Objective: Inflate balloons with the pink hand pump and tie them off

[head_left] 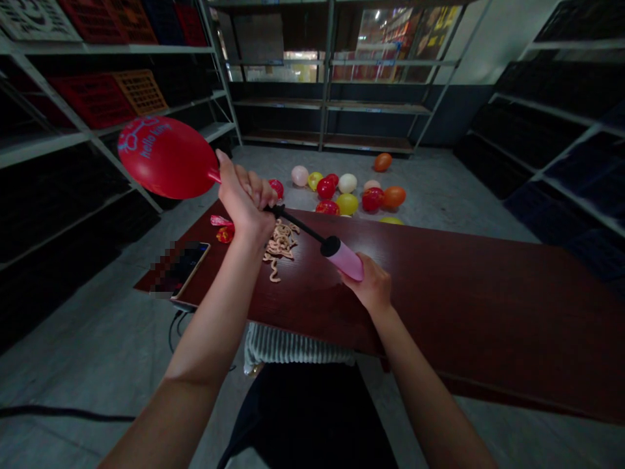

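Observation:
A red balloon (168,159) with blue "hello kitty" print is inflated, and its narrow neck runs into my left hand (247,195). That hand is closed around the balloon's neck and one end of a hand balloon pump (347,260). My right hand (371,283) grips the pump's pink barrel. A black rod shows between the barrel and my left hand, so the pump is drawn out. Beneath my left hand, a heap of beige wavy strands (280,242) lies on the dark brown table (439,286), beside small uninflated red balloons (224,234).
A phone (188,267) lies at the table's left end. Several inflated balloons (347,204) in red, yellow, white and orange rest on the floor beyond the table. Metal shelves (327,104) stand at the back, with crates (92,98) on the left shelving. A black cable (68,412) crosses the floor.

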Demonstrator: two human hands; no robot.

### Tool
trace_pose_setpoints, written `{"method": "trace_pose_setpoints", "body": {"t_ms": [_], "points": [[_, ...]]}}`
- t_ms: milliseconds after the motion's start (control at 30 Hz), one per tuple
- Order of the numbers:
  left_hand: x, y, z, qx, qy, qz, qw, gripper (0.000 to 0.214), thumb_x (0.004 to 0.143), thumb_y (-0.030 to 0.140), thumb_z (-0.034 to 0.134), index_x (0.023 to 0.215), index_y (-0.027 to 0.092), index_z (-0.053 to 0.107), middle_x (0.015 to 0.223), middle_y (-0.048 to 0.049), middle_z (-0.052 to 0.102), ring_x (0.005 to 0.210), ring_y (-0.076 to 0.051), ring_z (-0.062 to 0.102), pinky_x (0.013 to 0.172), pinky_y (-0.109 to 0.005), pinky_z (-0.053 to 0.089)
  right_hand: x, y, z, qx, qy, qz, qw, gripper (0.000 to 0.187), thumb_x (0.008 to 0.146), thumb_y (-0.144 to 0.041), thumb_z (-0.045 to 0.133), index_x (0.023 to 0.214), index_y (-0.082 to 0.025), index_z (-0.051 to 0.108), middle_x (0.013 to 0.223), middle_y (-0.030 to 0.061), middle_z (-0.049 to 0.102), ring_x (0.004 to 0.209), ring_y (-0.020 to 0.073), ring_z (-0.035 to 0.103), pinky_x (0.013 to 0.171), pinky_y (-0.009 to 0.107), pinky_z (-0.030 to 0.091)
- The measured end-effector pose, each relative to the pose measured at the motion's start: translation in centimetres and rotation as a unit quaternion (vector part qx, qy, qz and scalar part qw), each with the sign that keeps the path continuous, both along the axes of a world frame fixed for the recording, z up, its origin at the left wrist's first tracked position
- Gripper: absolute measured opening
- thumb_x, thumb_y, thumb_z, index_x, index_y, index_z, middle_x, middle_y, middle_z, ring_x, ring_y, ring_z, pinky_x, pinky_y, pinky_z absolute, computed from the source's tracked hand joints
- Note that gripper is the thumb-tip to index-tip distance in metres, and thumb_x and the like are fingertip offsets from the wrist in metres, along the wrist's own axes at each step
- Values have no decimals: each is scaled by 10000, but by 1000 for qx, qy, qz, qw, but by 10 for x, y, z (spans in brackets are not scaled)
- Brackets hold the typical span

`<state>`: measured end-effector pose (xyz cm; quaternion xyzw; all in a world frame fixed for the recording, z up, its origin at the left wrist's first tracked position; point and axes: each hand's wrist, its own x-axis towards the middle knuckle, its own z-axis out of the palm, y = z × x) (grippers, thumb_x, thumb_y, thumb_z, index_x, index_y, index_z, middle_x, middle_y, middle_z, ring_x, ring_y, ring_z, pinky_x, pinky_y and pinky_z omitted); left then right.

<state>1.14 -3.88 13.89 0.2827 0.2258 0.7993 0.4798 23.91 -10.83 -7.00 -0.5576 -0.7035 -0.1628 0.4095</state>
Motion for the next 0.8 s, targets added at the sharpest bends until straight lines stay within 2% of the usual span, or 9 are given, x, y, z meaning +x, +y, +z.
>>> {"method": "trace_pose_setpoints", "body": {"t_ms": [133,267,367,500,800], "points": [[41,5,-6,25,12,-37,999,607,1079,510,362,570,232,184,396,70,145,306,-75,141,336,-267,136,3,1,-2,7,23,-4,1000,466,887,-567,634,1131,-169,629,886,86,765,731,228,736,664,336,559],[86,1,-31,3,32,-86,996,624,1036,631,323,567,233,220,397,71,158,297,-73,159,330,-260,147,3,1,-3,14,42,-21,999,485,893,-576,625,1148,-163,619,893,102,766,732,241,740,661,339,558],[106,-4,-49,-12,43,-105,994,648,972,729,359,573,237,222,409,77,147,295,-73,164,326,-257,168,3,1,-4,4,52,-32,998,493,892,-577,621,1157,-161,616,911,109,768,741,244,741,668,340,557],[105,-5,-56,-16,55,-102,993,668,949,751,413,572,238,214,415,82,136,285,-69,170,310,-248,177,2,2,-4,-1,52,-28,998,511,892,-609,608,1144,-165,627,923,110,770,755,243,743,677,335,556],[66,-12,-43,-23,17,-62,998,595,1030,589,426,597,243,209,437,95,121,299,-73,153,322,-249,179,-3,0,3,17,11,10,1000,494,889,-595,643,1142,-171,636,894,86,760,752,230,731,677,324,540]]}}
